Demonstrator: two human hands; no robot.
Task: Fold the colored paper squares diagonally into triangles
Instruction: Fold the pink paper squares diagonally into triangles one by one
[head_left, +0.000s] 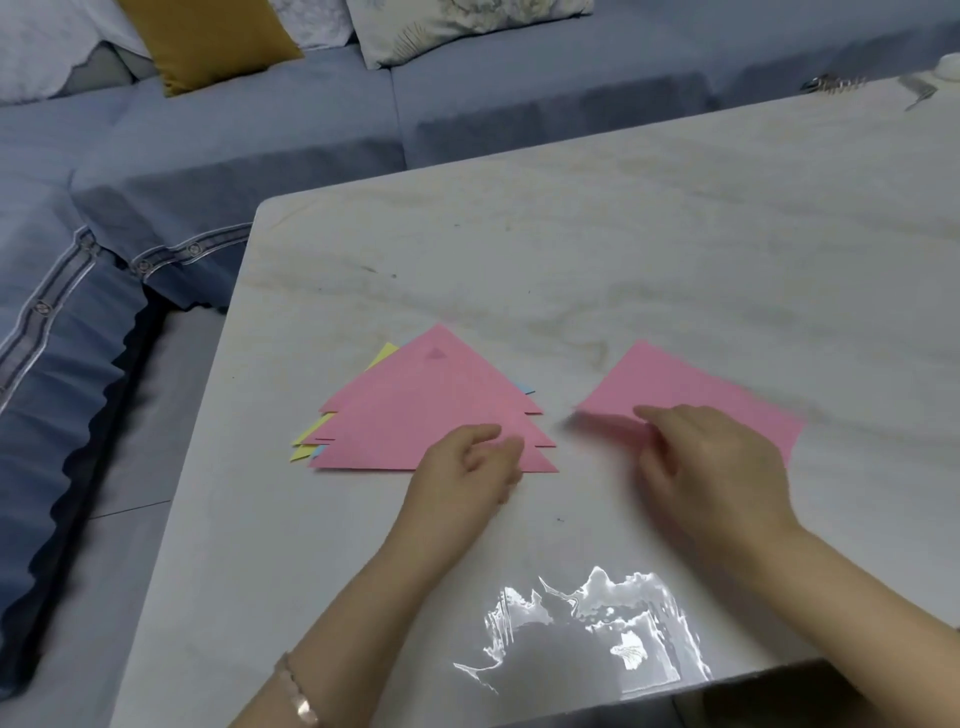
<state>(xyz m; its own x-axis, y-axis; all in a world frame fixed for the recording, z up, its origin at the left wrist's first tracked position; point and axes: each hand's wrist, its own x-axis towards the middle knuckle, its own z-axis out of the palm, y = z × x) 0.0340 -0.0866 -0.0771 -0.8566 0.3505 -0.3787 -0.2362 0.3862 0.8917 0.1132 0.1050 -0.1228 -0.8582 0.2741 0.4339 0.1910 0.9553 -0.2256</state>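
A stack of folded paper triangles (415, 410) lies on the marble table (623, 249), pink on top with yellow and blue edges showing at the left. To its right lies a flat pink paper square (691, 384), blurred by motion. My right hand (711, 467) pinches the square's near left edge and lifts it slightly. My left hand (467, 462) rests with curled fingers on the lower right corner of the triangle stack, holding nothing that I can see.
A clear plastic wrapper (587, 634) lies at the table's near edge. A blue sofa (260, 145) with cushions (208, 41) runs along the left and far sides. Small metal items (831, 83) sit at the far right corner.
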